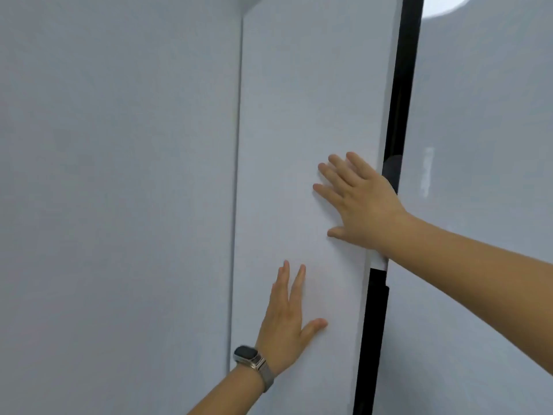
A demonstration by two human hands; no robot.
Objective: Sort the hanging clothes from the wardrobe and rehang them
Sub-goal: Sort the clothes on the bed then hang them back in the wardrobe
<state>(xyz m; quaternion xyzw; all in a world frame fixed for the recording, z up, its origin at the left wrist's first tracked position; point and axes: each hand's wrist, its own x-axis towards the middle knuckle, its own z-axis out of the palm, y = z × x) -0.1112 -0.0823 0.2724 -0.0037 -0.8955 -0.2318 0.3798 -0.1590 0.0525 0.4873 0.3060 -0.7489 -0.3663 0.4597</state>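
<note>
While ajar, wardrobe door (299, 145) bears flat hands (363, 205).

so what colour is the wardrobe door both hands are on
Plain white, no pattern: the wardrobe door shows best in the head view.

Both forearms bare, no sleeves showing. Left wrist wears watch (246, 354): dark rounded-rectangular face, silver case, silver mesh band (264, 375). Right wrist bare.

The wardrobe door (299, 145) is tall, flat and pale white. It stands upright and is almost closed. A thin dark gap (398, 115) runs down its right edge. No clothes can be seen.
</note>
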